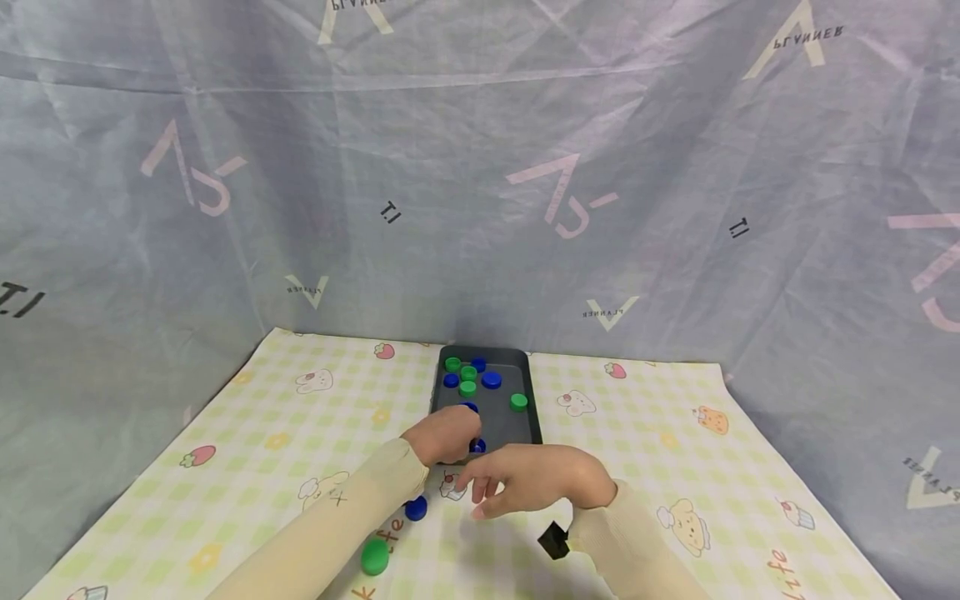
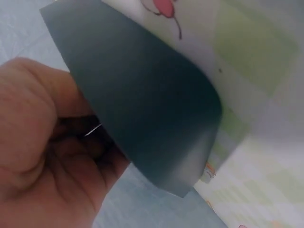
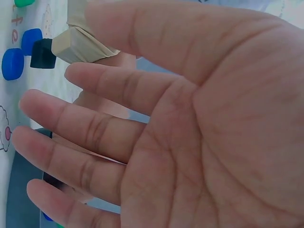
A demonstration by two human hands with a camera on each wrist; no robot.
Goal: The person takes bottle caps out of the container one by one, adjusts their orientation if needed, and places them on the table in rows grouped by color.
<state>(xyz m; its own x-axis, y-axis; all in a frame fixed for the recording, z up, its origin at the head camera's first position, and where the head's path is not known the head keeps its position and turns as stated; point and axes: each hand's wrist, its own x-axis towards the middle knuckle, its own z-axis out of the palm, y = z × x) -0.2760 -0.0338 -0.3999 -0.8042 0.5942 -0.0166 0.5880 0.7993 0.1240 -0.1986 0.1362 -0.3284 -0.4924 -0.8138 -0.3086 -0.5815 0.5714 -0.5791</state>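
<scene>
In the head view my left hand [image 1: 444,433] reaches over the near left corner of a dark grey tray [image 1: 536,425]. Its fingertips are right by a blue cap [image 1: 477,447]; whether they pinch it is hidden. In the left wrist view the thumb and curled fingers of that hand [image 2: 71,137] pass behind the tray's outer wall [image 2: 142,90], which covers their tips. My right hand [image 1: 536,479] hovers just in front of the tray, its fingers loosely bent with nothing in them. Up close in the right wrist view, the palm of this hand [image 3: 161,128] is bare.
Several green and blue caps lie inside the tray, among them a green cap [image 1: 519,402] at the right. On the checked tablecloth [image 1: 637,467], a blue cap [image 1: 416,507] and a green cap [image 1: 375,556] lie beside the left sleeve [image 1: 337,517]. A grey curtain [image 1: 480,208] hangs behind.
</scene>
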